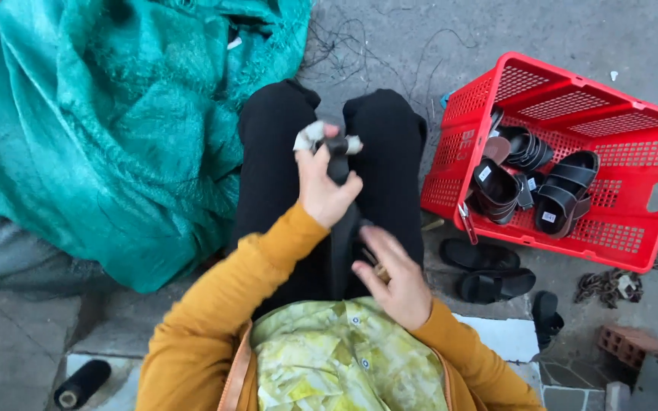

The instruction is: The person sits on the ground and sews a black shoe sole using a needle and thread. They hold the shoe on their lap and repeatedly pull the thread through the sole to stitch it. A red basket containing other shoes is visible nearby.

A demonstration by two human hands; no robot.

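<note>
Red crate (pixel 634 144), black sandals (pixel 565 190), teal sack (pixel 108 129), mustard sleeves (pixel 215 320).

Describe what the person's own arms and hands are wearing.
Both arms are covered to the wrist by long mustard-orange sleeves of a soft, slightly creased fabric. The left hand has whitish tape or cloth wraps around a couple of fingertips. The right hand is bare, with no glove. No watch or ring can be made out on either.

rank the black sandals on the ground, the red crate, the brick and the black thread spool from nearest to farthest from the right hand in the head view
From the right hand:
1. black sandals on the ground, just to its right
2. red crate, farther right and up
3. brick, far lower right
4. black thread spool, far lower left
</note>
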